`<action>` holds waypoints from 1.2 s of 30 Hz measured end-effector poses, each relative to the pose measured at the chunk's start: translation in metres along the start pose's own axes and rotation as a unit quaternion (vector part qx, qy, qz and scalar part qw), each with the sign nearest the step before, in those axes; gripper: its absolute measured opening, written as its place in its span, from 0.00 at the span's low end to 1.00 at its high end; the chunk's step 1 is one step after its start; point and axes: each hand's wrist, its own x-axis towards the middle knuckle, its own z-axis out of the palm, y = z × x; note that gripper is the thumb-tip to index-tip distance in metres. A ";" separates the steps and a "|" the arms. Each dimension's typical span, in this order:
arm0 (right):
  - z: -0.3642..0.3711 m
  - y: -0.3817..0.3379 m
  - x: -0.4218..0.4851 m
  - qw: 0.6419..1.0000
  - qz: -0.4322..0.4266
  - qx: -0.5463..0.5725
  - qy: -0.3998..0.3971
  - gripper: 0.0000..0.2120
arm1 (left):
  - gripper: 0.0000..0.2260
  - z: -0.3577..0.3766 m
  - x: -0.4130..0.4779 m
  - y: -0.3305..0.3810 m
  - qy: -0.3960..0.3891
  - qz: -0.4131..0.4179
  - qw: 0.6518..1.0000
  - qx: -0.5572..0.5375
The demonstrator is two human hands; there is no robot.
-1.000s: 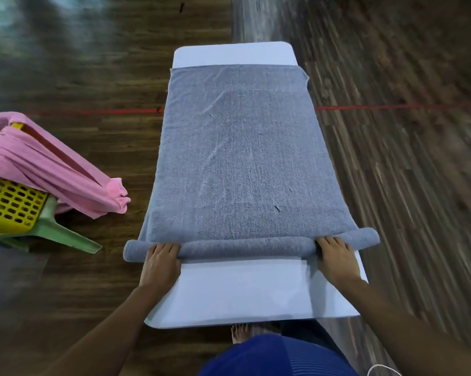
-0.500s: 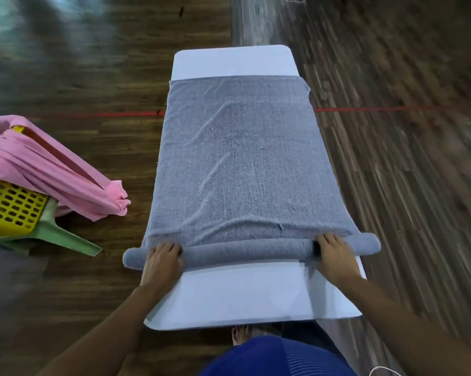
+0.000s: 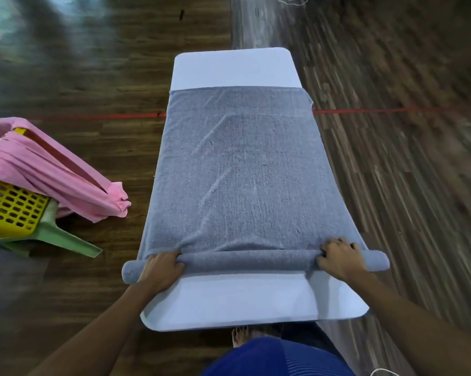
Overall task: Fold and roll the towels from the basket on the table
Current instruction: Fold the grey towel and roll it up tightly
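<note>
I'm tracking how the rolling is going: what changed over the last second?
The left hand and right hand kept gripping the roll and turned it further, so it grew a little thicker. The grey towel was drawn in: its far edge slid toward the person, baring more table beyond it. The pink towel and basket stayed put.

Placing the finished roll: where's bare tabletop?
Two bare strips of the white table: one between the rolled end of the grey towel and the table's near edge, one beyond the towel's far edge. The middle is covered; the left hand and right hand grip the roll.
</note>
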 end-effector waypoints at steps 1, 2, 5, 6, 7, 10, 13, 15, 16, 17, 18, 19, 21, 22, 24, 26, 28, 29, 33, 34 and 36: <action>0.002 0.001 0.001 1.000 0.000 -0.001 0.028 0.15 | 0.07 -0.001 0.003 -0.002 0.008 0.002 1.000 -0.009; 0.005 0.002 0.002 0.998 -0.003 0.007 0.070 0.13 | 0.09 -0.001 0.006 -0.002 0.038 0.004 0.999 0.000; 0.011 0.000 0.001 0.982 -0.028 0.084 0.168 0.08 | 0.09 -0.001 0.006 -0.002 0.151 -0.001 0.988 0.026; 0.012 -0.001 -0.001 0.979 -0.034 0.097 0.178 0.08 | 0.08 -0.001 0.004 0.000 0.163 0.011 0.986 0.027; 0.013 -0.001 -0.003 0.978 -0.041 0.097 0.177 0.10 | 0.08 0.001 0.003 0.002 0.161 0.027 0.986 0.029; 0.029 0.001 -0.011 0.984 -0.074 0.083 0.138 0.22 | 0.19 0.010 -0.008 0.004 0.112 0.035 0.992 0.051; 0.039 0.006 -0.013 0.985 -0.069 0.065 0.141 0.24 | 0.23 0.016 -0.015 0.000 0.087 0.021 0.994 0.066; 0.033 0.009 -0.010 0.984 -0.064 0.059 0.158 0.19 | 0.18 0.013 -0.016 -0.003 0.092 0.009 0.995 0.045; 0.027 0.009 -0.010 0.985 -0.060 0.054 0.153 0.16 | 0.16 0.010 -0.016 -0.003 0.091 0.005 0.995 0.033; 0.018 0.008 -0.009 0.988 -0.057 0.046 0.140 0.14 | 0.13 0.006 -0.016 -0.002 0.091 0.004 0.995 0.028; 0.011 0.008 -0.006 0.991 -0.056 0.035 0.112 0.12 | 0.10 0.003 -0.015 -0.001 0.088 0.004 0.996 0.026; 0.003 0.007 -0.004 0.995 -0.053 0.024 0.082 0.13 | 0.08 0.000 -0.015 0.000 0.083 0.004 0.996 0.025; -0.004 0.007 0.001 0.999 -0.036 0.003 0.019 0.14 | 0.09 -0.003 -0.012 0.000 0.057 -0.006 0.998 0.033; -0.004 0.008 0.004 0.999 -0.030 0.007 0.016 0.14 | 0.10 -0.003 -0.010 0.000 0.051 -0.012 0.998 0.046; 0.000 0.012 0.006 0.996 -0.027 0.021 0.084 0.12 | 0.09 0.000 -0.006 -0.001 0.090 -0.015 0.993 0.073; 0.008 0.015 0.007 0.984 -0.038 0.045 0.166 0.08 | 0.06 0.002 -0.007 0.000 0.155 -0.022 0.984 0.091; 0.013 0.014 0.004 0.976 -0.045 0.078 0.198 0.03 | 0.08 0.005 -0.008 0.000 0.177 -0.004 0.980 0.087; 0.015 0.013 -0.001 0.976 -0.047 0.084 0.194 0.04 | 0.09 0.007 -0.010 0.001 0.177 0.012 0.981 0.082; 0.032 0.015 -0.019 0.987 -0.060 0.058 0.134 0.20 | 0.24 0.022 -0.023 -0.004 0.115 0.029 0.989 0.088; 0.036 0.016 -0.022 0.988 -0.065 0.053 0.127 0.25 | 0.26 0.025 -0.025 -0.005 0.108 0.029 0.989 0.101; 0.038 0.018 -0.018 0.988 -0.061 0.053 0.134 0.24 | 0.24 0.027 -0.023 -0.008 0.118 0.028 0.986 0.111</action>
